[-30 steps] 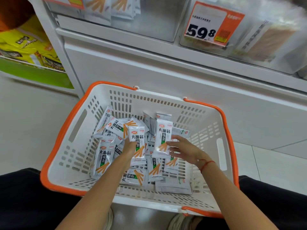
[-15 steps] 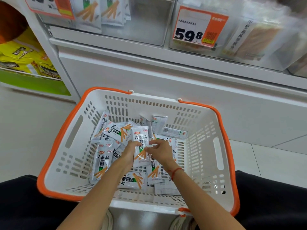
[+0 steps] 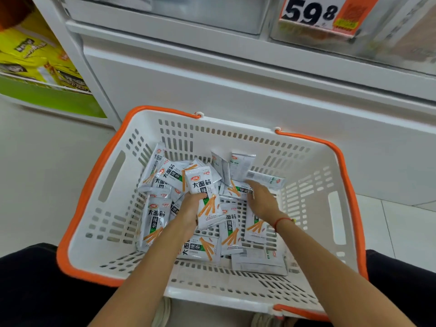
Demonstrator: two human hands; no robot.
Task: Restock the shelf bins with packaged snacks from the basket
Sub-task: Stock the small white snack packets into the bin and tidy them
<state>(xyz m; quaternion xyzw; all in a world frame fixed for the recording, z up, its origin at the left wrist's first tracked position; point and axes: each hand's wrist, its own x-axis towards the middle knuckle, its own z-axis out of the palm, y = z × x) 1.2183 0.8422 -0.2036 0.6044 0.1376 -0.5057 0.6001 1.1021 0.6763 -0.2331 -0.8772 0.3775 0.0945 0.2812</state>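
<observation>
Kneeling close, dark trousers [image 3: 35, 286] to either side of the basket [image 3: 99, 234], which sits tight against the knees so both arms drop straight in.

Left hand [image 3: 190, 208] clenched round a stack of packs [image 3: 207, 197], thumb across the front, stack held upright and face-out; likely kept that way so more can be squared against it before the lift to the bins. Under that grip, and just left of it, loose packs [image 3: 154, 223] lying flat and overlapping on the basket floor.

Right hand [image 3: 262, 199] released, fingers straight and spread, palm down over the pile just right of the held stack; holding nothing, apparently reaching for the next pack. Beyond its fingertips, a grey pack [image 3: 266, 179] back-side up, probably needing a turn before joining the stack. Red string [image 3: 282, 220] on that wrist.

Past both hands, the basket's far wall, then the white shelf base [image 3: 236, 86]. Above it, clear bins [image 3: 212, 15], well apart from the grip and cut by the frame edge, so fill level cannot be told. Price tag [image 3: 313, 13] on the right bin front.

Judged early in a gathering step: stack thin, basket well stocked.
</observation>
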